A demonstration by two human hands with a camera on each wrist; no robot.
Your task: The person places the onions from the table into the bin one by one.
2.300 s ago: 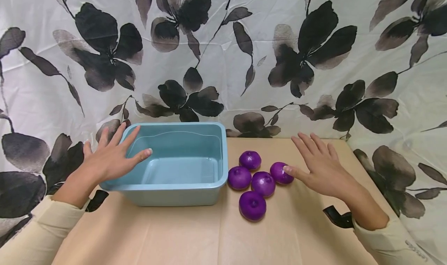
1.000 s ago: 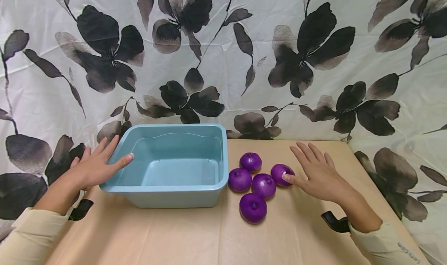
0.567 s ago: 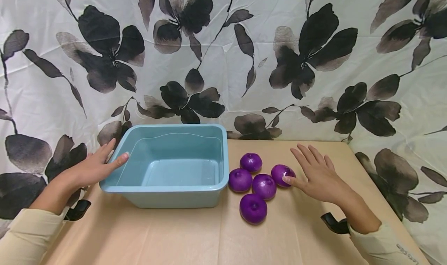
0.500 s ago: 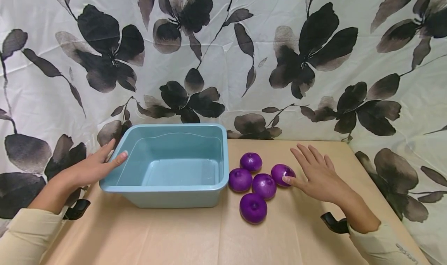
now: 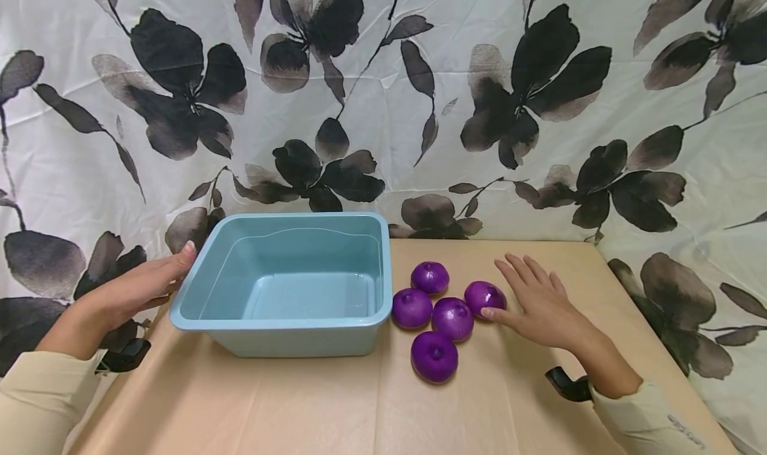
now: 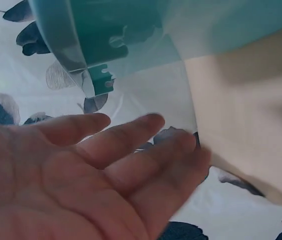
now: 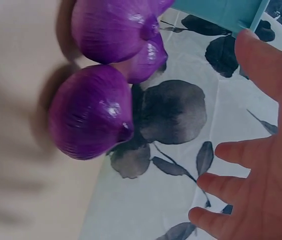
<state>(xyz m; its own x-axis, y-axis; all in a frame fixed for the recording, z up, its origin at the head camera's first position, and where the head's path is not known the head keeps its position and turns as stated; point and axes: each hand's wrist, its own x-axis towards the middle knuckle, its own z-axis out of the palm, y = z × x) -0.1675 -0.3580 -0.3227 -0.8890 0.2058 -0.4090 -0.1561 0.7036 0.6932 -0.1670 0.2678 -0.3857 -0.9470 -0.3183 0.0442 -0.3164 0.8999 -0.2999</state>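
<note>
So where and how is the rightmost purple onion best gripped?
Probably around its widest part, coming from above and the right. The rightmost purple onion is round and glossy, so a wide wrap should hold better than a pinch; the neighbouring onion crowds its near-left side, while its right side faces the right hand.

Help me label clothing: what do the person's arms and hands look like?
The left hand and right hand are ungloved. The left sleeve and right sleeve are cream; the right has a greyish marking, too small to read. A black piece juts beside the left sleeve, a similar black part beside the right.
</note>
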